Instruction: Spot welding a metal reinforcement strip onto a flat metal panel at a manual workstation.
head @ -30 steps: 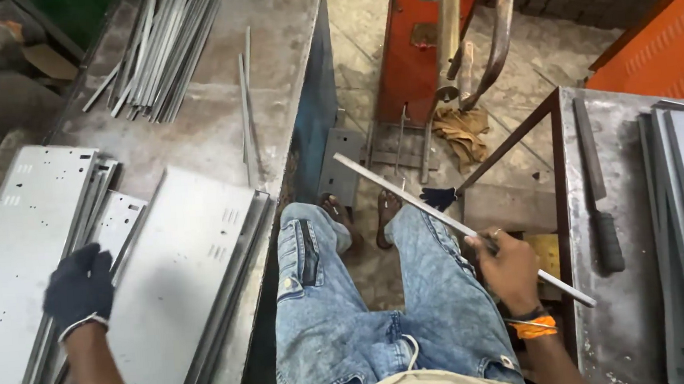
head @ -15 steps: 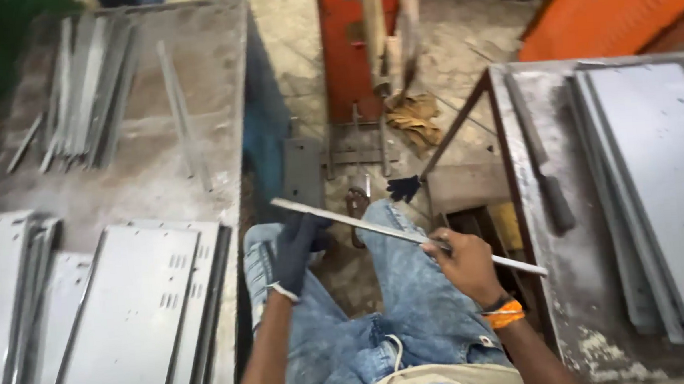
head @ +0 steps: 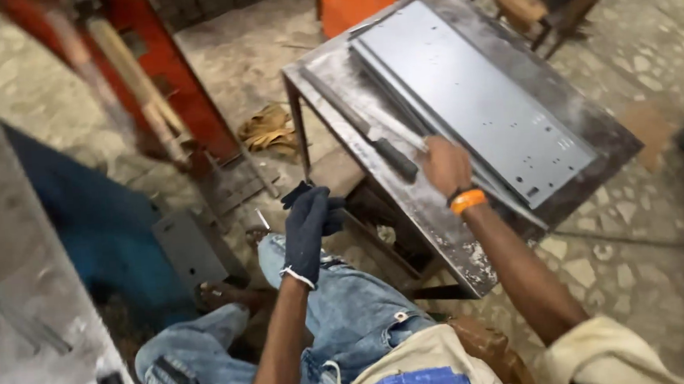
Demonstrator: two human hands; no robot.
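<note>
Metal strip [head: 402, 128] lies along the near edge of the steel table [head: 450, 240], gripped by the bare right hand [head: 446, 165]. Beside it rests a grey punched sheet [head: 472, 95]. Gloved left hand [head: 306, 226] hangs loosely curled above the knee, holding nothing.

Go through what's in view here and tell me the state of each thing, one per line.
Left hand: gloved, empty, above the knee.
Right hand: bare, resting on the thin metal strip at the stack's edge.
Perforated metal sheets: stacked flat on the table.
Metal table: upright, dusty, worn.
Dark-handled tool: lying flat, untouched.
Rag: crumpled on the floor.
</note>
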